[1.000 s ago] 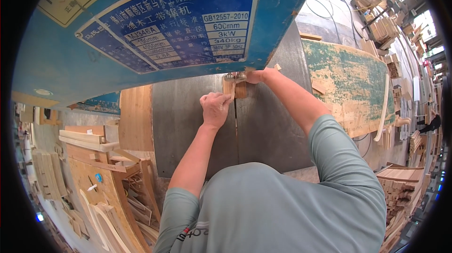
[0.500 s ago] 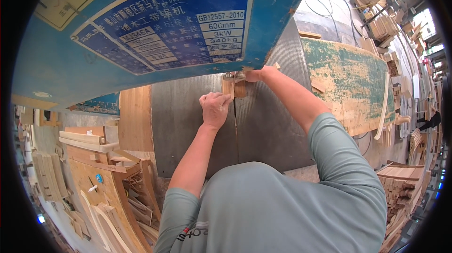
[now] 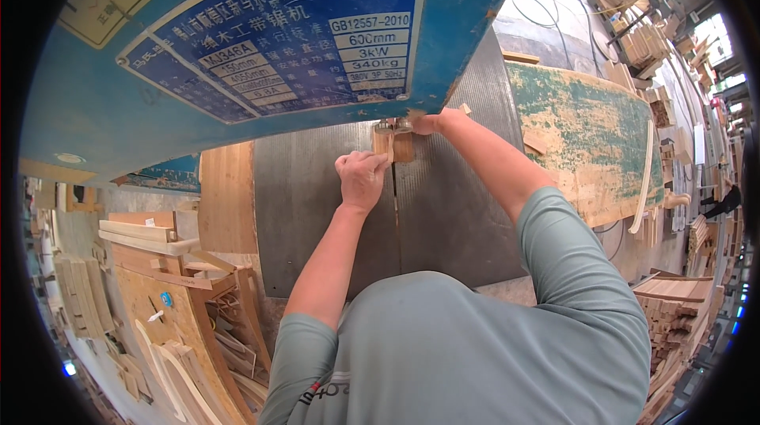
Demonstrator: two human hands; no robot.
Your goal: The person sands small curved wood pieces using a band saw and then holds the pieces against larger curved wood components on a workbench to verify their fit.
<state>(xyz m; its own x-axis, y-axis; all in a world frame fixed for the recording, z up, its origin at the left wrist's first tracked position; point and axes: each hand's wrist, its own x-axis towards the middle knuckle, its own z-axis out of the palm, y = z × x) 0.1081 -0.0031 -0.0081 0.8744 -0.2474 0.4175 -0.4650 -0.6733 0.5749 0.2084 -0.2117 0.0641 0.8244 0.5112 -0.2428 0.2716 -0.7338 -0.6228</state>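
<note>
A small wooden block (image 3: 404,149) lies on the dark metal table (image 3: 332,219) of a blue band saw, under the metal blade guide (image 3: 393,126). My left hand (image 3: 363,178) is closed at the block's near left end, with thumb and fingers pinching the pale wood there. From the right, my right hand (image 3: 430,123) reaches in beside the guide at the block's far side. The saw's blue housing (image 3: 317,126) and the guide hide its fingertips, so I cannot tell its grip. The blade itself is hard to make out.
The housing hangs low over the table's far side. A worn green-painted board (image 3: 586,132) adjoins the table on the right, with a small wood offcut (image 3: 536,145) on it. At the left stand a wooden panel (image 3: 227,199) and a workbench (image 3: 162,298) with curved wood pieces.
Both hands stay almost where they were; the left hand and the block have shifted very slightly away from me.
</note>
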